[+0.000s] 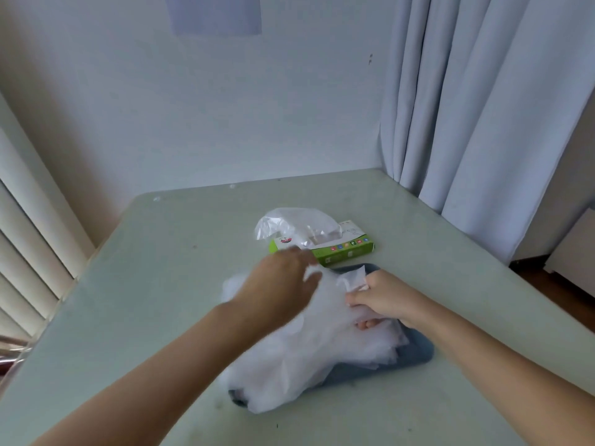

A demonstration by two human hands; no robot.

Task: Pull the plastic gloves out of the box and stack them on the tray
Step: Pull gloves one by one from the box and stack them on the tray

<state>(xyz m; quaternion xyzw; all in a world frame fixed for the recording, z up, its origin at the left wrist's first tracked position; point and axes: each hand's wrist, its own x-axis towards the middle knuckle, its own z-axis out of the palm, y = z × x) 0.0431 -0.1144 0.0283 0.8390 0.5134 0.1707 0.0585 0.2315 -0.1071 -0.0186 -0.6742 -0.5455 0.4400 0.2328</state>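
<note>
From the head camera, the plastic gloves (322, 349) lie in a cloudy white heap on the blue-grey tray (415, 354), which sits on the pale green counter (154, 284) and runs from about 7 o'clock to 1 o'clock. The right hand (384, 300) meets the heap at its 2 o'clock edge, and the left hand (277, 284) hangs over its 11 o'clock part. At 12 o'clock from the tray, just beyond its far rim, the green box (346, 251) lies flat, and a crumpled loose glove (289, 225) billows out of its top opening toward 10 o'clock. The heap hides most of the tray, leaving only the rim bare at 12, 4 and 7 o'clock, and single gloves cannot be told apart in it. The left hand is smeared by motion, so its fingertips blur into the box's near edge, and whether they touch the box or the loose glove cannot be told. Its fingers (301, 257) look stretched out toward 1 o'clock with the thumb apart, gripping nothing visible. The right hand's fingers (357, 297) are curled, pinching a fold of the plastic gloves, with more fingertips showing pink through the film beneath. A grey curtain (483, 107) hangs at 2 o'clock.
</note>
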